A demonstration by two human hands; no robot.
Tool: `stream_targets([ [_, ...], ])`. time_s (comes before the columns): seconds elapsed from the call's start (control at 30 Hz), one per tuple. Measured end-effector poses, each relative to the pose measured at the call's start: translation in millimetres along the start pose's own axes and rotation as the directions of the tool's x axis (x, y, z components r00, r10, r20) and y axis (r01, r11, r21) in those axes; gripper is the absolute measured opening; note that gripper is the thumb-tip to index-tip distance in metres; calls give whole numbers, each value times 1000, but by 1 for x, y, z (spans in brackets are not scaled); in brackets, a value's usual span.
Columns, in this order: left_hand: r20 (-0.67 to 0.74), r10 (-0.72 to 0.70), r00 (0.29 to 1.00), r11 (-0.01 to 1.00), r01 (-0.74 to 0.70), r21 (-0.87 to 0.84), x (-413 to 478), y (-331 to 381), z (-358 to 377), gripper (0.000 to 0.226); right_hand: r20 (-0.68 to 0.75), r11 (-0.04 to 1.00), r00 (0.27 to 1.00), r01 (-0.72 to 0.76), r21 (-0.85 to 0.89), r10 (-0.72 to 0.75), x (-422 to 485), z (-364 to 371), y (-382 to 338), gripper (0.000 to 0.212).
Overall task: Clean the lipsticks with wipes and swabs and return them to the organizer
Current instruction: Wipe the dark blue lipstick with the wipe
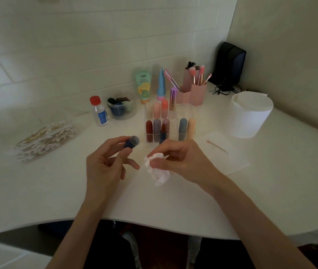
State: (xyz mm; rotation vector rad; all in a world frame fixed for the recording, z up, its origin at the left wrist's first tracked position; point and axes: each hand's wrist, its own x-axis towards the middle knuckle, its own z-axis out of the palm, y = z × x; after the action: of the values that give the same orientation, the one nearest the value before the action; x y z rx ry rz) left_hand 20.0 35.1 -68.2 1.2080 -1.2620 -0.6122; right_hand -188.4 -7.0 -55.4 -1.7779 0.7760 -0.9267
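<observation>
White desk (76, 191): carries everything; the clear organizer (174, 126) stands at its middle, towards the wall.
Wipe roll (249, 115): right of the organizer, well apart.
Organizer: two rows of capped lipsticks, with a gap in the front row.
Cotton swabs (45, 139): heaped far left of the organizer.
Left hand (105, 162): in front of the organizer and to its left, thumb and fingertips pinching a navy cap (131, 143).
Right hand (183, 158): just in front of the organizer, fingers bunched round a crumpled wipe (157, 167).
Wipe: hangs below the right fingers, near the cap but not touching it.
Navy cap: long axis tilted, open end up and towards the organizer. It lies left of the wipe, so the right hand is the nearer one to reach across and clean it.
Uncapped lipstick (163, 133): upright at the organizer's front row, whether inside a slot I cannot tell. It likely takes the cap.
Used swab (217, 146): flat on a sheet right of the organizer.
</observation>
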Motion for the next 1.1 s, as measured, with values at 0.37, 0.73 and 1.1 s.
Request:
stream_targets([
  [0.37,-56,0,998,984,10,176,8,-17,-4,26,56,963,997,-38,-266,55,4,-12,15,23],
  [0.73,-118,71,990,845,3,534,9,-35,-3,34,34,940,997,-57,-335,73,3,-18,24,18],
  [1.1,-76,14,997,808,34,588,10,-42,-1,34,-68,928,998,-25,-373,-1,2,-16,23,24],
])
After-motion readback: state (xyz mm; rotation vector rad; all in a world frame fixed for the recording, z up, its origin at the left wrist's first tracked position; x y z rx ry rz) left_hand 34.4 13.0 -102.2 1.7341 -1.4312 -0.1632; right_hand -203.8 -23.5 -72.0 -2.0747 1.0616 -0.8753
